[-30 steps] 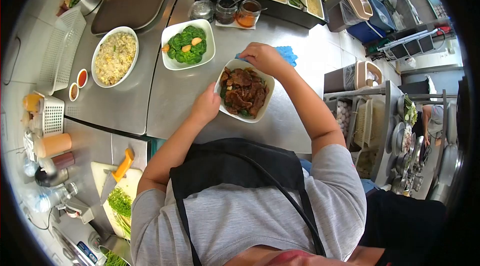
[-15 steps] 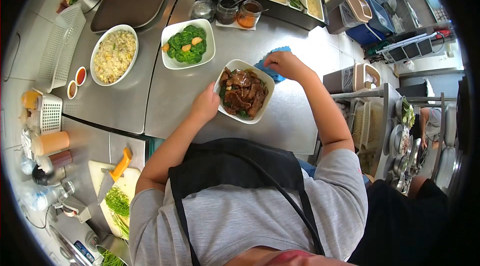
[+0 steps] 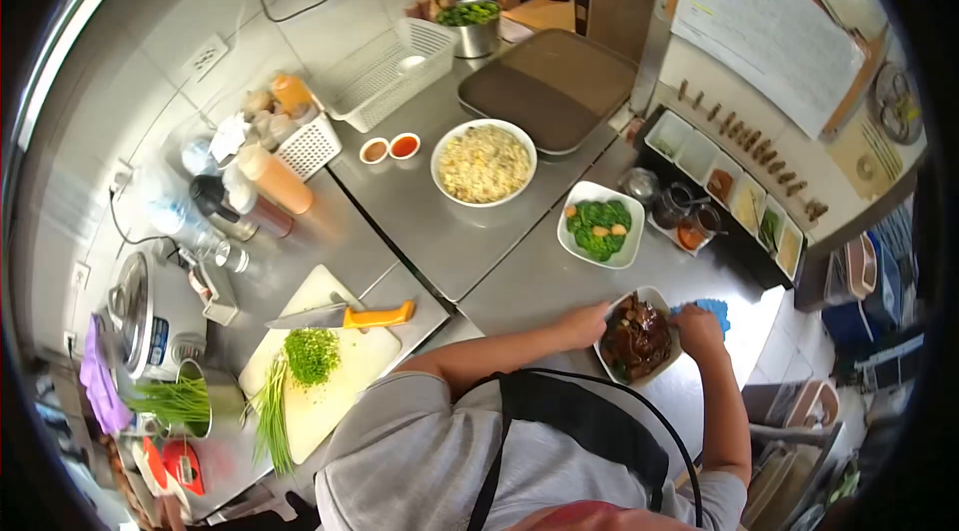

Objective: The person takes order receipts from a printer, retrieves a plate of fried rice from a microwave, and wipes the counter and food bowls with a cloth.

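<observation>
A white square bowl point(image 3: 611, 378) of dark, glossy sliced meat point(image 3: 639, 336) sits on the steel counter in front of me. My left hand point(image 3: 582, 326) has its fingers closed at the bowl's left rim. On the opposite side, my right hand point(image 3: 699, 329) is curled around a blue cloth point(image 3: 715, 311), close against the right rim; its fingertips are partly hidden. Just beyond stands a white bowl point(image 3: 570, 253) of green broccoli with garlic cloves. Farther left is a round white bowl point(image 3: 437, 176) of fried rice.
Two small sauce dishes point(image 3: 404, 145) lie near a brown tray point(image 3: 549, 86). Jars point(image 3: 675, 202) and a rack of topping containers point(image 3: 721, 181) line the right. At left, a cutting board point(image 3: 370, 356) carries an orange-handled knife point(image 3: 378, 315) and chopped green onion point(image 3: 313, 355).
My view has swung to the left, showing more of the cutting board side. My right hand has come in closer to the meat bowl's right rim with the cloth. My left hand stays at the left rim.
</observation>
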Tool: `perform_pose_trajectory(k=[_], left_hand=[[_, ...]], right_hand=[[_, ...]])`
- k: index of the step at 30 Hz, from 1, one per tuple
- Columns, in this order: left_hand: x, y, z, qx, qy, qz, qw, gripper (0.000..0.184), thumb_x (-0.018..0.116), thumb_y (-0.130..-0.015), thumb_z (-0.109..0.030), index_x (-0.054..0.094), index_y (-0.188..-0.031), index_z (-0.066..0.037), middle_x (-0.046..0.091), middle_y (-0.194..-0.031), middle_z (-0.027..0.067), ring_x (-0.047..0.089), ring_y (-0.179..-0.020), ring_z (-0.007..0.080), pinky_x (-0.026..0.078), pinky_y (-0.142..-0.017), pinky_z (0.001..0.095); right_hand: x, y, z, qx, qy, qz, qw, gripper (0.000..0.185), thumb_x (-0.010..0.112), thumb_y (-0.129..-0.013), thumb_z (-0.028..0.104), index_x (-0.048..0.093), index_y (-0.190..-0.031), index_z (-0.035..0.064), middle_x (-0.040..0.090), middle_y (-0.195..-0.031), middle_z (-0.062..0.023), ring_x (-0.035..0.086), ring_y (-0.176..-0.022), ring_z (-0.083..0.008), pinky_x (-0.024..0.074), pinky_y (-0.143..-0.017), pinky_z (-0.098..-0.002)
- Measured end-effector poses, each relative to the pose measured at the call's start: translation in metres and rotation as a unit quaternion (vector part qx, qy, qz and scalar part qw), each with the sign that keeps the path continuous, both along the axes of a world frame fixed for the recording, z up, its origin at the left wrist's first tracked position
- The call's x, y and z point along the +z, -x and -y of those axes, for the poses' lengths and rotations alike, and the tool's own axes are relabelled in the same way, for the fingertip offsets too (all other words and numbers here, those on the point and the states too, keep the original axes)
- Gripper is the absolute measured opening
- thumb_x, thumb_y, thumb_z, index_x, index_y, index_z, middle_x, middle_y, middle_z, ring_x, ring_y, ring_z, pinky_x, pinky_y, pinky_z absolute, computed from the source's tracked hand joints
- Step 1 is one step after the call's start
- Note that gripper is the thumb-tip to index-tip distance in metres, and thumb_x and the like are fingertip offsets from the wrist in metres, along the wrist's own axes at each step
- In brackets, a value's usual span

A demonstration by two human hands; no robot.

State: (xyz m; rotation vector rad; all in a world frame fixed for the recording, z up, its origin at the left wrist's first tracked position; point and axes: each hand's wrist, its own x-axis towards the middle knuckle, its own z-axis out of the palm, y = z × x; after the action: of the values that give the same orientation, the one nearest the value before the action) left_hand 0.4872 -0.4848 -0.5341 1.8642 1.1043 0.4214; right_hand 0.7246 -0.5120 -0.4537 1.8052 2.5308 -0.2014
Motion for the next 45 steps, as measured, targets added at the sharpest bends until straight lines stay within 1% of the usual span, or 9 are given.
perform_pose_trajectory(k=[6, 7, 10, 12, 15, 30, 37, 42, 45], left_hand=[[0.026, 0.001, 0.007, 0.000, 0.051, -0.075, 0.996, 0.027, 0.039, -0.074, -0.009, 0.048, -0.099, -0.003, 0.055, -0.084, 0.0240, 0.053, -0.080, 0.0389, 0.041, -0.071, 0.0453], [0.004, -0.002, 0.002, -0.002, 0.040, -0.045, 0.998, 0.026, 0.040, -0.074, -0.009, 0.048, -0.097, -0.001, 0.055, -0.084, 0.0238, 0.053, -0.081, 0.0383, 0.041, -0.072, 0.0443], [-0.051, 0.003, -0.022, -0.084, -0.051, -0.022, 0.995, 0.024, 0.042, -0.074, -0.009, 0.051, -0.092, 0.004, 0.053, -0.086, 0.0239, 0.052, -0.082, 0.0370, 0.041, -0.073, 0.0427], [-0.039, 0.004, -0.024, -0.087, -0.069, -0.001, 0.994, 0.024, 0.043, -0.074, -0.009, 0.053, -0.089, 0.007, 0.052, -0.087, 0.0241, 0.051, -0.082, 0.0364, 0.041, -0.074, 0.0420], [-0.005, 0.002, -0.023, 0.007, 0.003, 0.003, 1.000, 0.033, 0.039, -0.076, -0.012, 0.045, -0.105, 0.003, 0.053, -0.090, 0.0258, 0.051, -0.085, 0.0386, 0.039, -0.076, 0.0430], [0.003, 0.002, -0.005, -0.011, 0.067, 0.002, 0.998, 0.029, 0.038, -0.073, -0.007, 0.047, -0.100, 0.000, 0.054, -0.089, 0.0218, 0.052, -0.085, 0.0346, 0.041, -0.075, 0.0405], [0.018, 0.001, 0.015, 0.001, 0.066, -0.045, 0.997, 0.035, 0.037, -0.074, -0.007, 0.041, -0.108, -0.003, 0.054, -0.091, 0.0249, 0.053, -0.084, 0.0372, 0.041, -0.074, 0.0429], [0.015, 0.012, 0.038, -0.012, 0.075, -0.023, 0.997, 0.047, 0.038, -0.077, -0.010, 0.026, -0.122, -0.005, 0.055, -0.089, 0.0230, 0.055, -0.079, 0.0372, 0.045, -0.067, 0.0426], [0.059, 0.032, 0.032, -0.058, 0.240, 0.007, 0.969, 0.055, 0.040, -0.080, -0.018, 0.016, -0.128, -0.006, 0.056, -0.084, 0.0184, 0.057, -0.071, 0.0312, 0.049, -0.054, 0.0379]], right_hand=[[0.007, -0.041, 0.013, -0.205, 0.116, -0.222, 0.946, 0.015, 0.056, -0.070, 0.018, 0.058, -0.067, 0.0031, 0.055, -0.059, -0.0114, 0.053, -0.055, -0.0212, 0.0411, -0.052, -0.0343], [-0.007, -0.060, 0.014, -0.233, 0.092, -0.244, 0.937, 0.019, 0.059, -0.074, 0.018, 0.056, -0.066, 0.0014, 0.052, -0.055, -0.0047, 0.046, -0.055, -0.0098, 0.0399, -0.052, -0.0270], [-0.018, -0.074, 0.003, -0.259, 0.081, -0.230, 0.935, 0.014, 0.055, -0.078, 0.016, 0.056, -0.080, 0.0021, 0.055, -0.067, -0.0057, 0.049, -0.064, -0.0116, 0.0414, -0.059, -0.0268], [-0.017, -0.067, 0.002, -0.210, 0.052, -0.285, 0.934, 0.028, 0.051, -0.074, 0.006, 0.051, -0.101, 0.0018, 0.057, -0.085, -0.0113, 0.052, -0.077, -0.0168, 0.0430, -0.071, -0.0291], [-0.028, -0.055, -0.012, -0.136, 0.016, -0.251, 0.958, 0.023, 0.051, -0.071, 0.004, 0.057, -0.093, 0.0031, 0.057, -0.090, -0.0156, 0.055, -0.081, -0.0286, 0.0440, -0.073, -0.0326], [-0.018, -0.017, 0.002, -0.039, -0.034, -0.158, 0.986, 0.020, 0.051, -0.076, 0.017, 0.049, -0.063, 0.0027, 0.051, -0.064, -0.0170, 0.052, -0.061, -0.0336, 0.0397, -0.053, -0.0396], [-0.028, -0.033, 0.030, -0.019, -0.018, -0.237, 0.971, 0.006, 0.056, -0.068, 0.003, 0.060, -0.072, 0.0032, 0.059, -0.068, -0.0100, 0.057, -0.060, -0.0230, 0.0441, -0.056, -0.0303], [-0.015, -0.067, 0.062, -0.211, 0.135, -0.418, 0.873, 0.006, 0.055, -0.070, 0.000, 0.058, -0.075, 0.0014, 0.056, -0.065, -0.0024, 0.051, -0.062, -0.0094, 0.0398, -0.054, -0.0211], [-0.031, -0.120, 0.045, -0.220, 0.072, -0.506, 0.831, 0.007, 0.056, -0.072, 0.001, 0.055, -0.079, 0.0021, 0.056, -0.074, -0.0044, 0.051, -0.069, -0.0092, 0.0399, -0.058, -0.0209]])
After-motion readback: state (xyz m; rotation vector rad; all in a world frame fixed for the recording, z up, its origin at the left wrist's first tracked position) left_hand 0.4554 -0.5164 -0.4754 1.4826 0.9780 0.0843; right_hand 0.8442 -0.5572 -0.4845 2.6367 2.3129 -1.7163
